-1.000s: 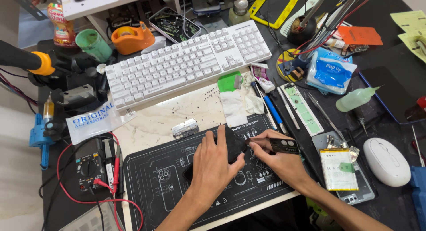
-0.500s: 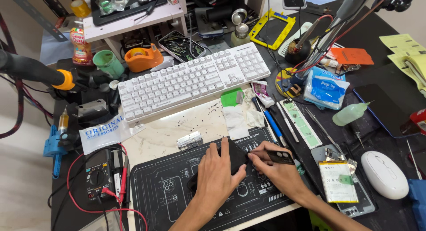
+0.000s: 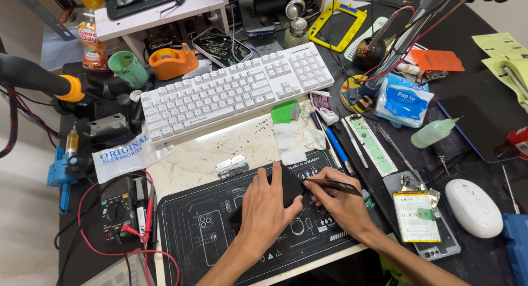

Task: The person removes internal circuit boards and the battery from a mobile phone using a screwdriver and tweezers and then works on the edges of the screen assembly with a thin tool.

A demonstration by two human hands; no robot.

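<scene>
My left hand (image 3: 268, 206) lies flat on a dark phone-sized device (image 3: 290, 188) and presses it onto the black repair mat (image 3: 203, 239). My right hand (image 3: 340, 201) grips thin dark tweezers (image 3: 335, 186) whose tip touches the device's right edge. Most of the device is hidden under my left palm. A small grey metal part (image 3: 231, 166) lies just above the mat.
A white keyboard (image 3: 236, 92) lies behind the mat. To the right are an opened phone with a battery (image 3: 416, 215), a white mouse (image 3: 473, 207), a green squeeze bottle (image 3: 433, 133) and a blue tissue pack (image 3: 406, 99). A multimeter with red leads (image 3: 118, 214) sits at left.
The view has shifted slightly, so the bench appears lower in frame. Both hands stay on the device, with the tweezers tip at the same edge.
</scene>
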